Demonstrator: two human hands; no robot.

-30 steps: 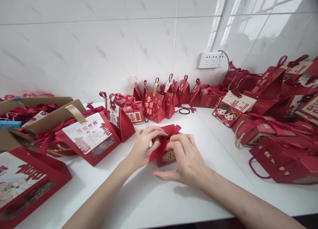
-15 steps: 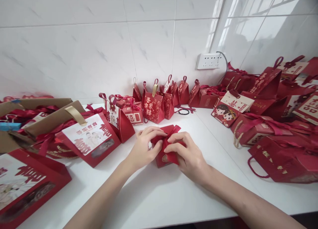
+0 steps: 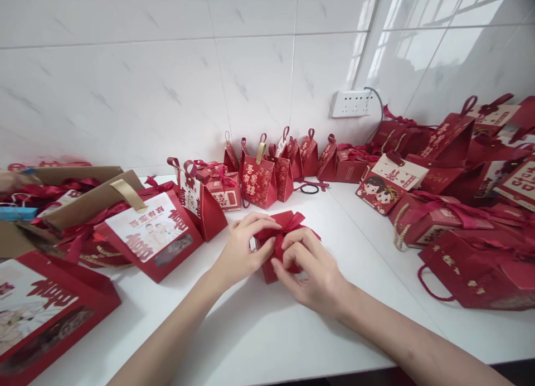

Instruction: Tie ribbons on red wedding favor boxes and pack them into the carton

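Right hand [image 3: 311,263]: thumb and forefinger brought together, pinched on a red ribbon [image 3: 295,222]. Left hand [image 3: 240,249]: fingers bent over the knot, thumb meeting them, closed on the same ribbon.

Small red box [image 3: 270,273] under both hands, standing on the white tabletop [image 3: 267,330], near the middle. Its side edges partly hidden by fingers; bow loops spread over the top.

Room: plain white surface in front of the box as far as the table's front edge, both forearms crossing it. More white strip to the right, up to the large red box [image 3: 472,274] with a rope handle. Tighter to the left: a red gable box [image 3: 209,213] stands near the left hand. Behind, a row of upright boxes before the tiled wall [image 3: 251,85]; black ring [image 3: 309,189] lying just in front of them.

Writing: photo-label box [image 3: 154,230], left, gold strap on top, carries small characters 吾家有喜 and large 囍 either side of a picture of people. Gold-strapped box [image 3: 259,179] in the row: gold 吾家有, fourth character less sure. Cartoon box [image 3: 390,182], right, tilted, shows 囍 above two drawn faces. Print on the pile at far right too small to read. Wall socket strip [image 3: 352,104]: brand not legible.
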